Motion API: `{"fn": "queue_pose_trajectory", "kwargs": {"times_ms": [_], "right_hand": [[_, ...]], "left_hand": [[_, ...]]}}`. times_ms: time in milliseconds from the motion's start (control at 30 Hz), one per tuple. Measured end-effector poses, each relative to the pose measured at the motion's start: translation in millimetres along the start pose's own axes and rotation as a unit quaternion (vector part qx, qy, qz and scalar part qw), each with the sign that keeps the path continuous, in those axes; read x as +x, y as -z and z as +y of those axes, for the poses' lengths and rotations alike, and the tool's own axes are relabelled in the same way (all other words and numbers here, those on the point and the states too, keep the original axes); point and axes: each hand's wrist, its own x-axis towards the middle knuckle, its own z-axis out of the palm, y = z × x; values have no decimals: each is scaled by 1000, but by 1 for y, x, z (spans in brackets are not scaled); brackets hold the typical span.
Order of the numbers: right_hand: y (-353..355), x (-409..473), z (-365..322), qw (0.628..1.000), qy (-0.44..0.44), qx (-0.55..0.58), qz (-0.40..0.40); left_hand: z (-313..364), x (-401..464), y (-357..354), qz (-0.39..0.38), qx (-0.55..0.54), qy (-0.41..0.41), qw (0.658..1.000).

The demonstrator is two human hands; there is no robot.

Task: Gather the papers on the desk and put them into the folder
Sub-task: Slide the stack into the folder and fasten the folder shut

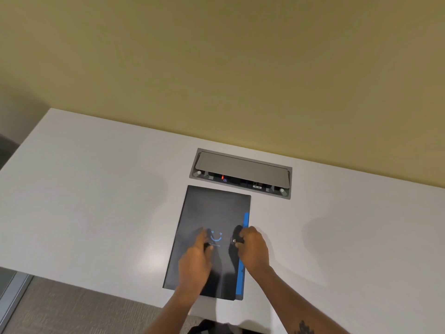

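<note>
A black folder (214,213) with a blue smile print lies closed and flat on the white desk (96,201), its near end at the desk's front edge. A blue strip (246,220) shows along its right side. My left hand (197,256) rests on the cover with a small dark piece pinched at its fingertips. My right hand (252,247) grips the black snap flap (237,237) at the folder's right edge, where a metal stud shows. No loose papers are in view on the desk.
A grey recessed power and cable box (243,173) with its lid tilted up sits in the desk just beyond the folder. A yellow wall stands behind the desk. Carpet floor (72,309) lies below the front edge at the left.
</note>
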Motion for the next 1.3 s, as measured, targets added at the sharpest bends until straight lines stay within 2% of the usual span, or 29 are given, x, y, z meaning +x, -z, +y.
{"fn": "queue_pose_trajectory", "kwargs": {"times_ms": [100, 167, 333, 600, 733, 900, 1067, 1300], "right_hand": [[5, -11, 19, 985, -93, 139, 35], [7, -17, 31, 972, -132, 193, 33], [5, -22, 40, 963, -141, 231, 11], [-2, -21, 22, 936, -154, 313, -50], [-15, -23, -7, 924, -151, 343, -74], [-39, -16, -61, 919, -122, 354, -121], [-60, 11, -130, 919, -88, 345, -172], [-73, 79, -198, 920, -81, 342, -175]], "left_hand": [[-20, 8, 24, 75, 3, 50, 996], [-35, 10, 34, 101, -5, 56, 993], [-62, 9, 39, 67, 29, 76, 994], [-72, 11, 39, 71, -87, 126, 986], [-95, 24, 58, 89, -112, 131, 981], [-130, 43, 94, 177, -115, 151, 966], [-172, 81, 138, 218, -115, 175, 953], [-187, 177, 181, 220, -86, 118, 964]]}}
